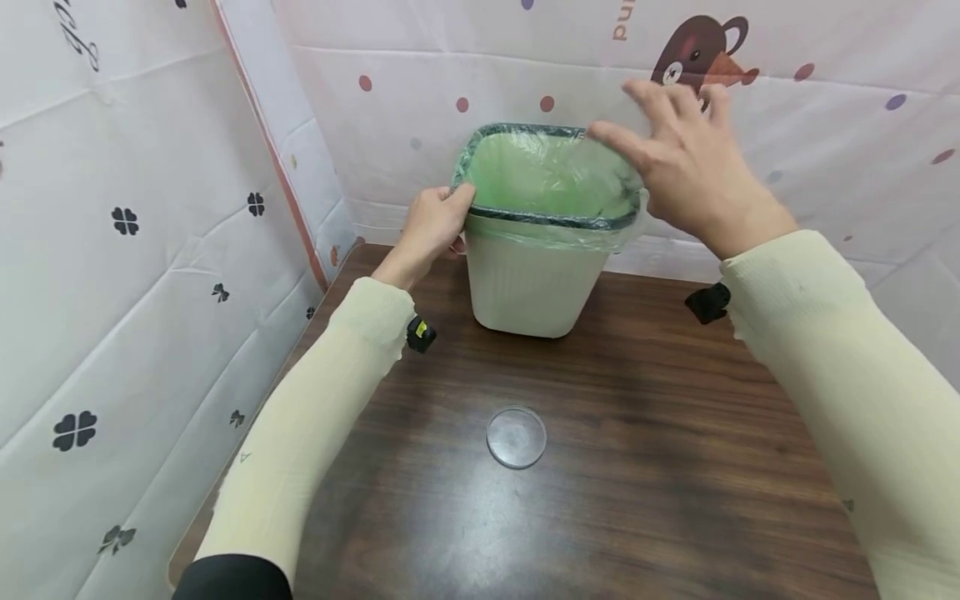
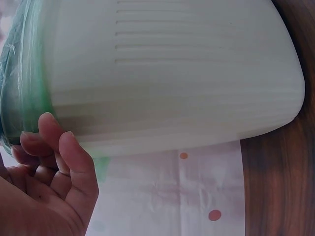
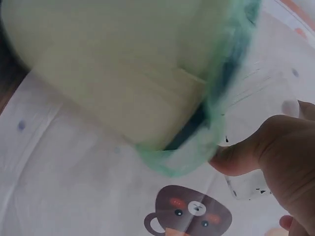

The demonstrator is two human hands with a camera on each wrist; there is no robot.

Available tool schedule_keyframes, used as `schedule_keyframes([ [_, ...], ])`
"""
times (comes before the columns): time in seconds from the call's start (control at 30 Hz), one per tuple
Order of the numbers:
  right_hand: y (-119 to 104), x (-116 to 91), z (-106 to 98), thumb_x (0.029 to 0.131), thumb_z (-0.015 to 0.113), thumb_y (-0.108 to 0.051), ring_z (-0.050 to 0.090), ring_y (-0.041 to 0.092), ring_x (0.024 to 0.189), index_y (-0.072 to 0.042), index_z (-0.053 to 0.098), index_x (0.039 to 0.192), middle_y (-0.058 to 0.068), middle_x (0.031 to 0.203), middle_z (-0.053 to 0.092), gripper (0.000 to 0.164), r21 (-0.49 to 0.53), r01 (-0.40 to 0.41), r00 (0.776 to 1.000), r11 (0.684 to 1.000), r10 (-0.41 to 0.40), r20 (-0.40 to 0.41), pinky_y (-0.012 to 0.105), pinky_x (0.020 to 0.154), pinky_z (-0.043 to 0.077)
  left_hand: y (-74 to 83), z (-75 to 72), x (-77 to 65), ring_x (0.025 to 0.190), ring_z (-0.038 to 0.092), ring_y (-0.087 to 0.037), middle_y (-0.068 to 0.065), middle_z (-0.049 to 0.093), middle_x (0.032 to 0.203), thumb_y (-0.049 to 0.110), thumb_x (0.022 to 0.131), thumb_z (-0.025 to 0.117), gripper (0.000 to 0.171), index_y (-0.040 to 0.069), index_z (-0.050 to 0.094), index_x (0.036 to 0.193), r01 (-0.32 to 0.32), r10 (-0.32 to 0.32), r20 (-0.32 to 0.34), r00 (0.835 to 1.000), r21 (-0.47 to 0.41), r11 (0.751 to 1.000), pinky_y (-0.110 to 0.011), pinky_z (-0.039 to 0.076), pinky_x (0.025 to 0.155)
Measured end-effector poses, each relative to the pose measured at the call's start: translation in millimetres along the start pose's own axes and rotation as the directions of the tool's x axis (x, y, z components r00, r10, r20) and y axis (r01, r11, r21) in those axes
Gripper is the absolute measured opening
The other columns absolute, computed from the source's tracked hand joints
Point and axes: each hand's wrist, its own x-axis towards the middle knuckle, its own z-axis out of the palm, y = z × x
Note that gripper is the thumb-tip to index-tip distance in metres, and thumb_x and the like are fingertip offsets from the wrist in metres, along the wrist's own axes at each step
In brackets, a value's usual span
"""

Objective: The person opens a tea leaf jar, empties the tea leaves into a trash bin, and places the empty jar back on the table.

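A pale trash can [image 1: 532, 283] with a dark rim stands upright on the table, lined with a thin green trash bag [image 1: 517, 175] whose edge is folded over the rim. My left hand [image 1: 438, 218] grips the can's left rim, thumb on top and fingers curled outside below it. In the left wrist view those fingers [image 2: 74, 162] lie against the bag's folded edge. At the right back corner of the rim is my right hand [image 1: 686, 162], its fingers spread and raised. Its thumb [image 3: 231, 160] is beside the loose bag edge in the right wrist view; contact is hard to tell through the blur.
A clear round shallow dish or lid [image 1: 517, 437] lies on the brown wooden table [image 1: 637, 492] in front of the can. Printed white sheeting [image 1: 405, 92] hangs behind the table and along its left side.
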Motion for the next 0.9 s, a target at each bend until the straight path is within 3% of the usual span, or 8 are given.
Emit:
schedule_keyframes([
  [0.17, 1.0, -1.1, -0.8, 0.075, 0.074, 0.008, 0.027, 0.054, 0.137, -0.026, 0.038, 0.153, 0.02, 0.163, 0.015, 0.092, 0.038, -0.089, 0.996, 0.995, 0.088, 0.022, 0.069, 0.109, 0.01, 0.3, 0.3, 1.1, 0.06, 0.061, -0.029, -0.004, 0.044, 0.06, 0.042, 0.096, 0.044, 0.039, 0.014, 0.038, 0.07, -0.004, 0.004, 0.005, 1.0, 0.023, 1.0, -0.038, 0.054, 0.056],
  [0.43, -1.5, 0.4, 5.7, 0.076, 0.054, 0.015, 0.033, 0.053, 0.13, -0.025, 0.043, 0.15, 0.019, 0.161, 0.021, 0.084, 0.017, -0.027, 1.0, 0.999, 0.027, 0.004, 0.068, 0.111, 0.006, 0.3, 0.7, 2.1, 0.062, 0.062, -0.03, -0.005, 0.046, 0.061, 0.042, 0.095, 0.044, 0.038, 0.014, 0.038, 0.07, 0.01, -0.01, -0.001, 1.0, 0.035, 0.999, -0.04, 0.054, 0.058],
  [0.7, -0.4, -1.0, 3.5, 0.074, 0.073, 0.003, 0.034, 0.058, 0.13, -0.026, 0.036, 0.155, 0.02, 0.163, 0.018, 0.093, 0.025, -0.154, 0.986, 0.988, 0.152, 0.073, 0.073, 0.107, 0.013, -0.1, 5.8, 3.3, 0.057, 0.06, -0.027, -0.003, 0.043, 0.058, 0.042, 0.095, 0.045, 0.039, 0.014, 0.039, 0.068, -0.007, 0.006, 0.01, 1.0, 0.034, 0.999, -0.038, 0.053, 0.054],
  [0.9, -0.3, -6.6, 4.8, 0.074, 0.072, 0.002, 0.034, 0.058, 0.131, -0.025, 0.032, 0.158, 0.023, 0.162, 0.019, 0.097, 0.054, -0.199, 0.976, 0.978, 0.193, 0.106, 0.073, 0.104, 0.018, -2.0, 8.0, 3.6, 0.058, 0.06, -0.027, -0.003, 0.043, 0.059, 0.042, 0.095, 0.045, 0.039, 0.015, 0.039, 0.068, 0.003, -0.003, 0.013, 1.0, 0.025, 1.0, -0.039, 0.054, 0.055],
])
